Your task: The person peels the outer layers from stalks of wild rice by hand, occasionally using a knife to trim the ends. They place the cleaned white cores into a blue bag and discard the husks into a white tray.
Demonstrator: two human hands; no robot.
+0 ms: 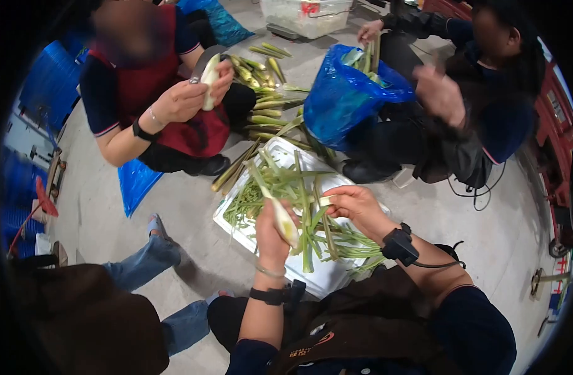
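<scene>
My left hand (274, 232) is closed round a pale, peeled stalk (283, 220) that widens to a whitish bulb at its lower end. Just to its right, my right hand (356, 209) has its fingers pinched on a small pale strip (327, 201). Both hands are above a white foam box (309, 279), in which long green leaf strips (308, 234) and a heap of thin green pieces (241, 203) lie. The two hands are apart.
A person (155, 94) at upper left holds a peeled stalk and a blade. Another person (480, 106) at upper right sits by a blue bag (343, 94) of stalks. More stalks (268, 103) lie on the floor. Someone's jeans leg (142, 261) is at left.
</scene>
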